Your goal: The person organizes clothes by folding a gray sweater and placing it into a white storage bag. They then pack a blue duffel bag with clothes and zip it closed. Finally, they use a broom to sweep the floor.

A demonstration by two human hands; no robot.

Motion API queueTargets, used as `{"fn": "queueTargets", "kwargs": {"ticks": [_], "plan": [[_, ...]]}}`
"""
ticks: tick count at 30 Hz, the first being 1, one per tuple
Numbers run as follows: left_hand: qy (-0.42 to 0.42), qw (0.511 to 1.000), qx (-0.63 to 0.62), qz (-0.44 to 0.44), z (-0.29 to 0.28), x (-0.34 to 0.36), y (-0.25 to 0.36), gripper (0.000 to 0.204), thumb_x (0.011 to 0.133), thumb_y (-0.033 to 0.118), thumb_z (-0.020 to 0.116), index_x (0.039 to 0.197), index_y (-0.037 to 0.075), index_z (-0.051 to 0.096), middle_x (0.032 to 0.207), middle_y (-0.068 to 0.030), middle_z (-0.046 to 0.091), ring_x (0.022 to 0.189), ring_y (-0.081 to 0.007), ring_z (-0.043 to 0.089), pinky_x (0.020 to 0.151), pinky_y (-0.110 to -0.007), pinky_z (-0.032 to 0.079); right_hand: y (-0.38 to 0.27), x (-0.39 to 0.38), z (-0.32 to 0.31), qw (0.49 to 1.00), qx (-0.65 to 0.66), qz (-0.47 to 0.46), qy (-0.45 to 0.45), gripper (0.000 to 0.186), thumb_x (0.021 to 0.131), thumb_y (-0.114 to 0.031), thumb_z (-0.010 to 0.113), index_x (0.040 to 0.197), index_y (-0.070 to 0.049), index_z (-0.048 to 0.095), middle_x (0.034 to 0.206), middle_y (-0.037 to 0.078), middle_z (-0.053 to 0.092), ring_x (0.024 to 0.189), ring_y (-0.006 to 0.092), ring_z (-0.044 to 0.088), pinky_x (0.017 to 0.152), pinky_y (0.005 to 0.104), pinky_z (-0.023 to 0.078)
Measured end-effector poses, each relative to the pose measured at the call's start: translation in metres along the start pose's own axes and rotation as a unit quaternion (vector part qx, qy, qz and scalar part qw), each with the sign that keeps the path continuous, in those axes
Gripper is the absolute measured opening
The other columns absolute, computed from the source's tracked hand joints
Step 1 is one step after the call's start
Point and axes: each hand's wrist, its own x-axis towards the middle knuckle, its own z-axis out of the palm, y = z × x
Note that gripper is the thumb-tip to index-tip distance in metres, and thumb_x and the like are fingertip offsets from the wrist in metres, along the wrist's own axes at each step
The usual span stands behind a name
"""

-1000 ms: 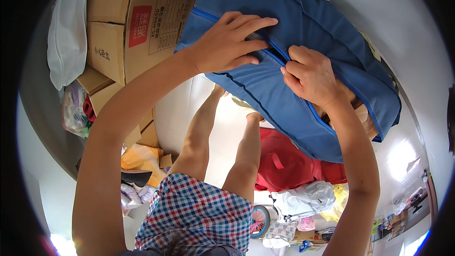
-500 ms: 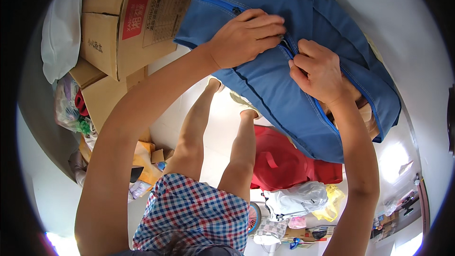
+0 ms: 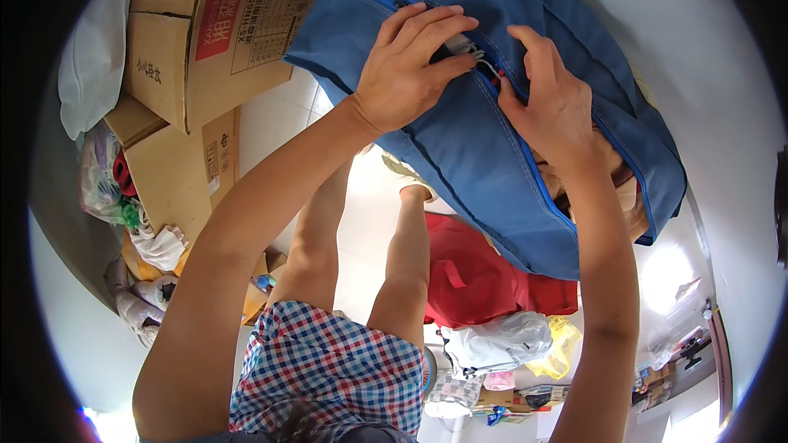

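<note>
A large blue fabric storage bag [image 3: 468, 189] lies before me with its long blue zipper [image 3: 525, 139] partly undone. On its far left part rests my left hand [image 3: 410, 66], fingers stretched and apart, the thumb at the edge of the opening. Across the gap my right hand [image 3: 546, 98] is open too, with forefinger and thumb spread over the zipper edges. Something white [image 3: 466, 47] and a bit of red show in the slit between the hands. Tan and brown soft contents [image 3: 624, 189] bulge from the wider opening beside my right wrist.
Cardboard boxes [image 3: 172, 66] are stacked at the left, with plastic bags [image 3: 103, 172] and cloth items beside them. Below the blue bag stand a red bag [image 3: 468, 271], a white plastic bag [image 3: 501, 344] and a yellow one [image 3: 558, 349]. A white wall [image 3: 698, 57] runs along the right.
Both hands have loosened from their closed grip at the zipper and spread their fingers. The slit between them has widened, showing white and red inside. The view has shifted slightly.
</note>
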Motion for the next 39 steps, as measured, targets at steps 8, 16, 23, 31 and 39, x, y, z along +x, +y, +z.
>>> {"fn": "queueTargets", "kwargs": {"ticks": [8, 16, 23, 31, 39], "plan": [[0.086, 0.996, -0.003, 0.022, 0.014, 0.0, -0.003, 0.022, 0.058, 0.005, 0.071, 0.079, 0.012, 0.068, 0.109, -0.0052, 0.056, 0.109, -0.0238, 0.049, 0.092, -0.039, 0.036, 0.016, 0.01, -0.01, 0.997, -0.033, -0.057, -0.031, 0.047, 0.074, -0.012, 0.063, 0.119, -0.014, 0.048, 0.084, 0.007, 0.056, 0.061, 0.0255, 0.058, 0.053, 0.0322, 0.048], [0.106, 0.994, -0.017, 0.021, 0.021, 0.007, -0.002, 0.022, 0.062, 0.001, 0.067, 0.082, 0.011, 0.064, 0.115, -0.0063, 0.055, 0.112, -0.0243, 0.048, 0.097, -0.039, 0.031, 0.009, 0.018, -0.012, 0.992, 0.077, 0.094, -0.03, 0.012, 0.081, -0.014, 0.059, 0.09, -0.008, 0.065, 0.076, 0.011, 0.063, 0.065, 0.0258, 0.062, 0.057, 0.0285, 0.048], [0.077, 0.993, -0.055, 0.066, 0.03, 0.005, -0.004, 0.019, 0.063, -0.001, 0.061, 0.081, 0.005, 0.06, 0.103, -0.0067, 0.062, 0.107, -0.0219, 0.053, 0.099, -0.039, 0.032, 0.01, 0.006, -0.005, 0.99, 0.128, 0.048, -0.039, 0.009, 0.082, -0.014, 0.059, 0.084, -0.007, 0.064, 0.07, 0.011, 0.061, 0.057, 0.025, 0.059, 0.052, 0.0291, 0.045], [0.095, 0.992, -0.064, 0.06, 0.037, 0.003, -0.005, 0.023, 0.059, 0.007, 0.06, 0.081, 0.001, 0.062, 0.096, -0.0068, 0.06, 0.091, -0.0212, 0.056, 0.084, -0.033, 0.044, 0.005, 0.009, -0.007, 0.989, 0.1, 0.088, -0.062, 0.01, 0.084, -0.015, 0.057, 0.079, -0.006, 0.058, 0.064, 0.009, 0.058, 0.053, 0.023, 0.056, 0.05, 0.0293, 0.043], [0.019, 0.999, -0.009, 0.045, 0.022, 0.016, 0.009, 0.023, 0.059, 0.012, 0.057, 0.076, -0.002, 0.062, 0.09, -0.0078, 0.06, 0.088, -0.0211, 0.054, 0.08, -0.03, 0.043, -0.018, 0.061, -0.014, 0.997, 0.055, -0.009, -0.056, 0.009, 0.083, -0.015, 0.056, 0.08, -0.007, 0.056, 0.068, 0.008, 0.055, 0.065, 0.0249, 0.055, 0.058, 0.0337, 0.043]]}}
